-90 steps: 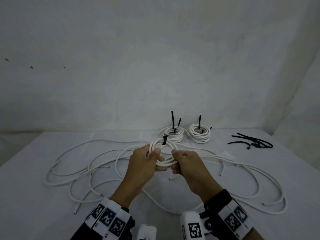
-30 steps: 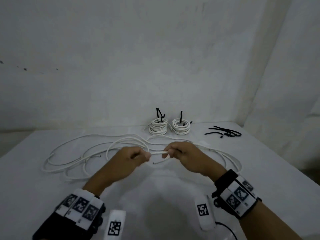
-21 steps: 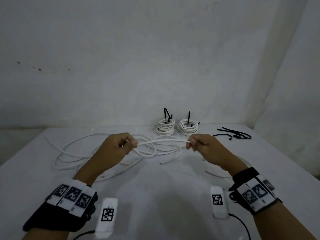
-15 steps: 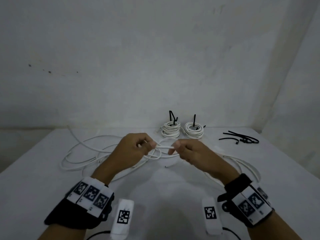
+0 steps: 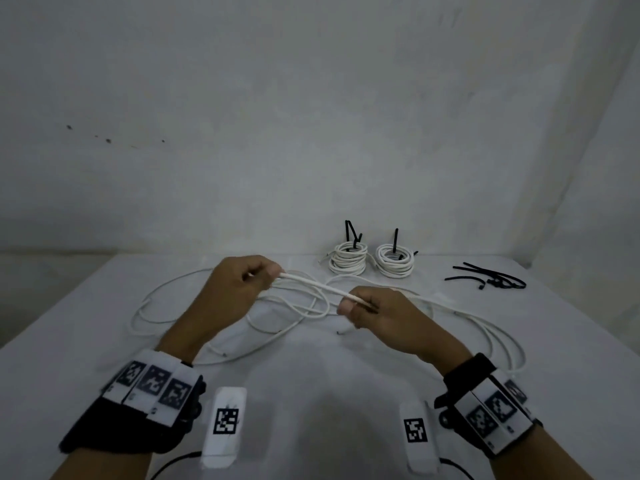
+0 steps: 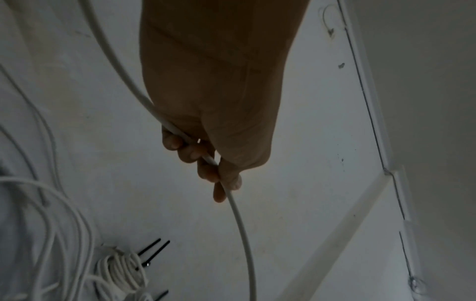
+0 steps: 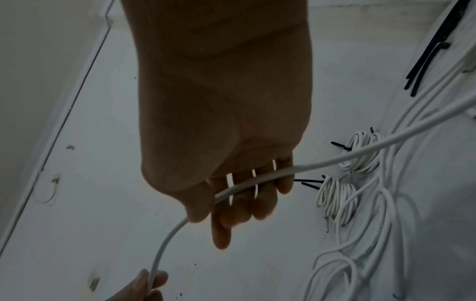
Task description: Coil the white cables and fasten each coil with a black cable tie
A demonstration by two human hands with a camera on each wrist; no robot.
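A loose white cable (image 5: 311, 286) stretches taut between my two hands above the table. My left hand (image 5: 273, 271) pinches it at the upper left, fingers curled round it (image 6: 216, 173). My right hand (image 5: 349, 304) pinches it lower right; there the cable (image 7: 335, 160) runs across my curled fingers (image 7: 237, 205) under the thumb. More loose white cables (image 5: 194, 289) sprawl on the table below. Two piles of tied coils (image 5: 348, 263) (image 5: 394, 261) with black ties sticking up stand at the back. Spare black cable ties (image 5: 491, 278) lie at the back right.
The white table (image 5: 311, 393) meets a white wall behind the coils. Loose cable loops (image 5: 498, 341) trail to the right near my right wrist. Bare tabletop lies between my forearms at the front.
Three seconds ago both hands held a tied coil; now they hold a loose cable. In the last half second my hands have drawn apart, the right one lower, stretching a straight length between them.
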